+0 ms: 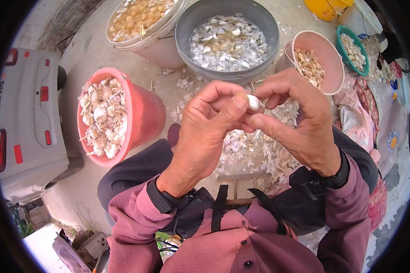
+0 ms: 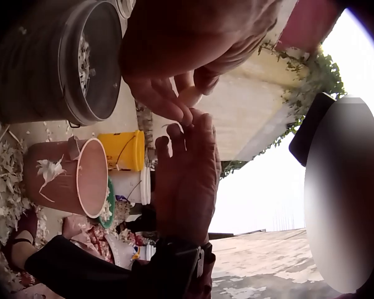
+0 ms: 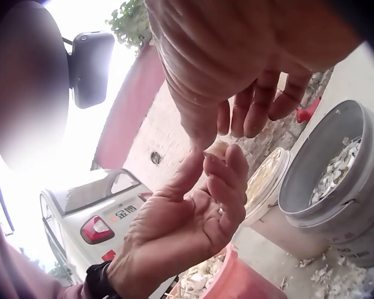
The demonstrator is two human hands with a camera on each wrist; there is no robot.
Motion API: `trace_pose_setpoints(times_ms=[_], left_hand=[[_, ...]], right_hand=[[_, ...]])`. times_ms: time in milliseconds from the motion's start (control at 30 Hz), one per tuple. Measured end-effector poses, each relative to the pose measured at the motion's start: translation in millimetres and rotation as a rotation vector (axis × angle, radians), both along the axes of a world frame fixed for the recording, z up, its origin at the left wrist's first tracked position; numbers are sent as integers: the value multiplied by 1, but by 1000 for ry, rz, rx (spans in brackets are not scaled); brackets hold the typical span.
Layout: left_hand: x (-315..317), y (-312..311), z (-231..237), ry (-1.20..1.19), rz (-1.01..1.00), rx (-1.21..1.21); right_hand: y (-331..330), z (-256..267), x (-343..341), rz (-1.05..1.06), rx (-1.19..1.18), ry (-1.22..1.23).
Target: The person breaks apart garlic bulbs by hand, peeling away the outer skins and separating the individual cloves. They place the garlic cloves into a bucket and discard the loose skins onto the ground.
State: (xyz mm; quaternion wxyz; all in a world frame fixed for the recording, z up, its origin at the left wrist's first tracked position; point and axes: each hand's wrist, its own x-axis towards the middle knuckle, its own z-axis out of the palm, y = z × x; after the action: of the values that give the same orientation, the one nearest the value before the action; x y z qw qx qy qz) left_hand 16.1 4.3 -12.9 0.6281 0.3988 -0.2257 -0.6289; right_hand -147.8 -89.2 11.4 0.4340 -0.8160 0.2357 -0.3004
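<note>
A white garlic clove (image 1: 253, 103) is pinched between the thumb and fingers of my left hand (image 1: 205, 125), in front of the chest. My right hand (image 1: 303, 116) is close against it, its thumb tip just below the clove and its fingers bent with nothing visible in them. In the left wrist view the pale clove (image 2: 190, 96) shows between the left fingertips, above the right hand (image 2: 190, 180). The right wrist view shows the left hand (image 3: 187, 224) with bent fingers, the clove partly hidden behind the fingertips.
A pink bucket (image 1: 146, 113) of garlic bulbs stands at the left. Behind are a bucket (image 1: 155, 45) of cloves in liquid, a grey tub (image 1: 228, 70) of peels and a pale pink bucket (image 1: 335, 73). Loose skins (image 1: 248, 152) cover the ground between the legs. A vehicle (image 1: 32, 113) is far left.
</note>
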Motion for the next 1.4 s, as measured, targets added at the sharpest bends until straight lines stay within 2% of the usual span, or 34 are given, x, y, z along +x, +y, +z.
trace_pose_setpoints(times_ms=[67, 133, 200, 233, 300, 367, 500, 700, 900, 1000, 1067, 1167, 1400], left_hand=[[-4, 0, 2, -103, 7, 15], [-5, -1, 2, -82, 27, 14], [-6, -1, 5, -59, 48, 9], [-5, 0, 6, -115, 51, -10], [-7, 0, 10, -170, 56, -31], [-10, 0, 12, -312, 97, -42], [-8, 1, 7, -349, 79, -45], [-5, 2, 8, -315, 65, -3], [-8, 3, 7, -482, 79, 11], [-8, 3, 7, -596, 45, -51], [-8, 2, 4, -756, 66, -98], [-7, 1, 8, -843, 43, -137], [-9, 2, 7, -697, 45, -49]], right_hand=[[3, -4, 4, -48, 51, -14], [4, -8, 5, -93, 100, -25], [3, -10, 5, -77, 333, -96], [3, -10, 5, -76, 332, -92], [3, -10, 4, -61, 578, -88], [6, -11, 5, -58, 645, -103], [8, -10, 5, -62, 809, -123], [7, -6, 6, -42, 775, -80], [8, -10, 4, -33, 703, -66], [10, -6, 5, -56, 685, -11], [8, -5, 4, -56, 683, 13], [8, -6, 3, -56, 684, 34], [7, -8, 2, -74, 679, 11]])
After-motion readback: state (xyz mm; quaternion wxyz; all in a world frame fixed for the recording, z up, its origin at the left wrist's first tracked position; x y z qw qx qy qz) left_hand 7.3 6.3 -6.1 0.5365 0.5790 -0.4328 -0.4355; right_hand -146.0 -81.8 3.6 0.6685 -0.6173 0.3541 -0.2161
